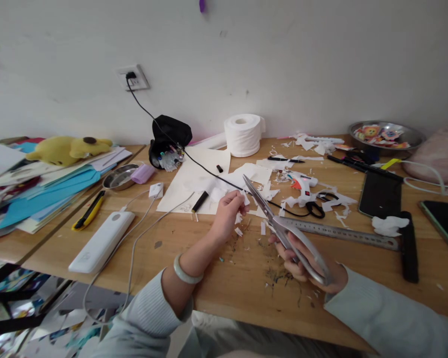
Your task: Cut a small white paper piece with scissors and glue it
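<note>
Crowding the wooden tabletop (227, 289): white paper scraps (269, 194) are strewn around a white hot glue gun (303, 189) and a small pair of black-handled scissors (310, 205).
Along the wall (306, 64): a toilet paper roll (242, 139) is stood upright near an open black pencil case (170, 130); toward the right, small coloured cutouts (390, 134) are gathered in a steel bowl (414, 138).
Left flank: a white power bank (102, 242) and a yellow utility knife (88, 210) are set out, with a yellow plush toy (59, 150) laid on heaped paper sheets (56, 191).
In the way: a black cable (205, 169) is strung from the wall socket (140, 79) and passed behind the scissor blades (258, 198); a steel ruler (339, 232) is partly covered, in this view, by the scissors.
Large metal scissors (282, 224): they are held above the tabletop, tips angled toward the wall, blades nearly together.
Right hand (296, 268): its fingers are wrapped around the scissor handles.
Left hand (227, 214): it is raised just beside the blades, fingers tightly curled; whether anything is pinched cannot be told.
</note>
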`<state>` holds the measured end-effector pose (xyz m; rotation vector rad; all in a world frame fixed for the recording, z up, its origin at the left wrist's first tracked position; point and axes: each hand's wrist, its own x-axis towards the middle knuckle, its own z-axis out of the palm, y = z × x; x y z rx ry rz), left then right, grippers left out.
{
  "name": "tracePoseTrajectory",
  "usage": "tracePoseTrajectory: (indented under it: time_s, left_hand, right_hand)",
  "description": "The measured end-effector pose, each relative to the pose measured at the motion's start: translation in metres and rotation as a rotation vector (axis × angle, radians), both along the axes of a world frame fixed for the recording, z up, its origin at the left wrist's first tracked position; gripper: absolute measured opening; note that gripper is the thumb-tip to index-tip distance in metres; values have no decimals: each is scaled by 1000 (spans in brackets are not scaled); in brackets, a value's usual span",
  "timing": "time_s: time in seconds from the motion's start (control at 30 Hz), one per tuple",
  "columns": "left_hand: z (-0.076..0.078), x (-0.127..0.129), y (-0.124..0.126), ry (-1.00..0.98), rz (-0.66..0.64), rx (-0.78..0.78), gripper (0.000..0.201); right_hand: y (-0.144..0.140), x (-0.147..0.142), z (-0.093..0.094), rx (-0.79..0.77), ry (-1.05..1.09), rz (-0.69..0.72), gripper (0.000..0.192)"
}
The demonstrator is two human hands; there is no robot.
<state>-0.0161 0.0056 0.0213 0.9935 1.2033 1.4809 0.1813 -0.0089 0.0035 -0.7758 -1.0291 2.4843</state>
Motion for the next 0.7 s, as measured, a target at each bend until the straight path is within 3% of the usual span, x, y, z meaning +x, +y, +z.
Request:
tracePoseTrajectory:
  time_s: [0.27, 0.7]
  left_hand:
    - [-1, 1, -2, 49, -19, 16, 23]
    - [3, 2, -3, -16, 25, -16, 27]
  right_hand:
    - [6, 10, 2, 88, 83, 40, 43]
    - [8, 8, -3, 37, 105, 164, 45]
